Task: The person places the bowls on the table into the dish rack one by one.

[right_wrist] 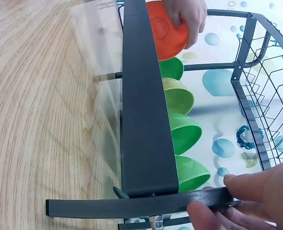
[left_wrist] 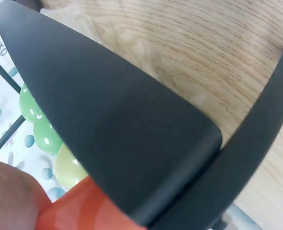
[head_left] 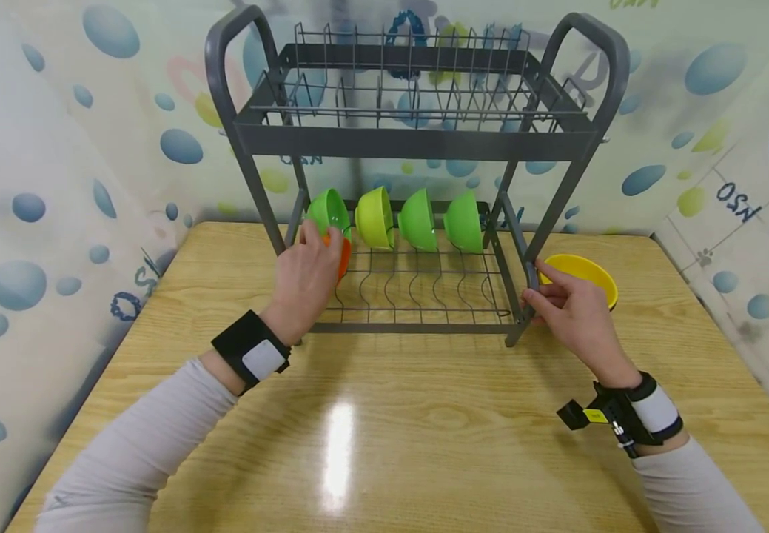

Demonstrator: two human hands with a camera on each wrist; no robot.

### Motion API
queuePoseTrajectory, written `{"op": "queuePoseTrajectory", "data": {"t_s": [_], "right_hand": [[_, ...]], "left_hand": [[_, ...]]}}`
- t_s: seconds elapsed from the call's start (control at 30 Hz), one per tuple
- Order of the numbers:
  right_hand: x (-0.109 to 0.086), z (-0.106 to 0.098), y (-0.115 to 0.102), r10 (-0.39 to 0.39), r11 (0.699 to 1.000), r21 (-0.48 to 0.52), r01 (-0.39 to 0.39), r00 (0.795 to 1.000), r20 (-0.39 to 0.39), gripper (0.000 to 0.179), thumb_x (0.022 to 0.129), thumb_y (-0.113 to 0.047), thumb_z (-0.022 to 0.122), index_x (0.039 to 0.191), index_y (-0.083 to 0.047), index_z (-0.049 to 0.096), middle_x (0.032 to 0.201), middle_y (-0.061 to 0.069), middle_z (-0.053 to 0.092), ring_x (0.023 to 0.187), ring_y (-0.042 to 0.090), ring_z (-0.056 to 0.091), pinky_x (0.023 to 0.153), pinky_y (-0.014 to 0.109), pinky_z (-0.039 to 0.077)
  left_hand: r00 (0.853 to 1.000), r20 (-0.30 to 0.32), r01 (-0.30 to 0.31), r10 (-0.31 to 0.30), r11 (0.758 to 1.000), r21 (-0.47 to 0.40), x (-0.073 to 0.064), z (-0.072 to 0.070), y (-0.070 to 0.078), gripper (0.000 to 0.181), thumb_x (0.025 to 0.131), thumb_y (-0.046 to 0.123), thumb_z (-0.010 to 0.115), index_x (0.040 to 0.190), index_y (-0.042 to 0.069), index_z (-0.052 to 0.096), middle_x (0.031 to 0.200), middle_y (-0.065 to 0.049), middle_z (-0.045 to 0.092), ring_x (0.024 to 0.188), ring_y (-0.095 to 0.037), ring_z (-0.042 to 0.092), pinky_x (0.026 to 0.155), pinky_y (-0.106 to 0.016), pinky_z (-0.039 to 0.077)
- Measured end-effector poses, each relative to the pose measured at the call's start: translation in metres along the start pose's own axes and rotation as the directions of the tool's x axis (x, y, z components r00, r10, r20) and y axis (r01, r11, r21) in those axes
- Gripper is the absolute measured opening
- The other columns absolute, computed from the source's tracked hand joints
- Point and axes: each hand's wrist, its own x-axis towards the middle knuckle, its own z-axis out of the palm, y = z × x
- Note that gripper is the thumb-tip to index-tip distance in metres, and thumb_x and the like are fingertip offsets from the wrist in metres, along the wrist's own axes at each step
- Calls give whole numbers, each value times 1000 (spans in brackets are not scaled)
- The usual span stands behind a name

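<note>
Holding an orange bowl (right_wrist: 166, 36), left hand (head_left: 307, 277) borders bare wire slots (head_left: 417, 272); right hand (head_left: 573, 318) grips rack's right edge (head_left: 531, 275).

Head: orange bowl (head_left: 345, 260) mostly hid. by L hand (head_left: 307, 277) | yellow bowl (head_left: 582, 272) part hid. by R hand (head_left: 573, 317)

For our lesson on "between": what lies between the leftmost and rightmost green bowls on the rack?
A yellow-green bowl and another green bowl, as the head view shows.
</note>
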Motion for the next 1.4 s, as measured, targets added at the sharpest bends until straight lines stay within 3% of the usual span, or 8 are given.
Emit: {"op": "queuePoseTrajectory", "data": {"t_s": [0.4,0.6,0.77,0.9,1.13,1.27,1.4], "right_hand": [[-1,1,-1,8,1000,6,-8,1000,4,59,90,-22,65,144,-8,44,95,18,73,73,18,71,60,24,56],[-1,1,1,3,1000,17,-3,1000,-5,59,90,-21,65,143,-8,45,95,19,73,69,18,70,59,26,56],[0,2,1,-5,1000,15,6,1000,-12,58,90,-21,65,143,-7,45,96,19,73,66,9,68,58,26,56],[0,2,1,-10,1000,12,10,1000,-17,58,90,-21,65,143,-7,45,95,19,73,67,10,69,57,22,54],[0,2,1,-11,1000,12,11,1000,-15,58,90,-22,64,143,-7,45,95,18,73,69,11,70,57,21,54],[0,2,1,-19,1000,12,19,1000,-17,58,90,-21,65,143,-7,45,94,18,73,69,8,69,57,21,54],[0,2,1,-17,1000,18,18,1000,-16,58,90,-20,64,143,-7,45,93,19,73,69,3,68,56,20,54]], "left_hand": [[998,-59,29,-29,1000,-1,-9,-1,7,32,96,10,45,125,-2,51,83,-17,47,38,-16,37,32,-28,35],[994,-88,49,-61,990,-134,-14,-3,8,32,92,5,44,123,-3,48,90,-22,48,39,-19,38,33,-29,35],[991,-90,72,-99,961,-265,-17,-7,8,29,89,8,52,113,-7,49,92,-24,49,41,-23,44,36,-34,43],[988,-50,119,-146,928,-354,-18,-10,6,28,88,12,55,107,-7,51,97,-27,50,43,-27,48,39,-37,47],[982,76,186,-170,885,-427,-21,-14,-2,34,92,20,49,113,-7,51,95,-27,50,50,-33,56,42,-41,50],[981,90,192,-169,862,-468,-23,-15,-8,35,93,23,51,107,-9,55,88,-26,52,55,-33,56,46,-40,50],[984,80,175,-156,863,-473,-25,-15,-11,34,93,23,51,100,-10,57,80,-22,51,55,-31,53,45,-37,47]]}}
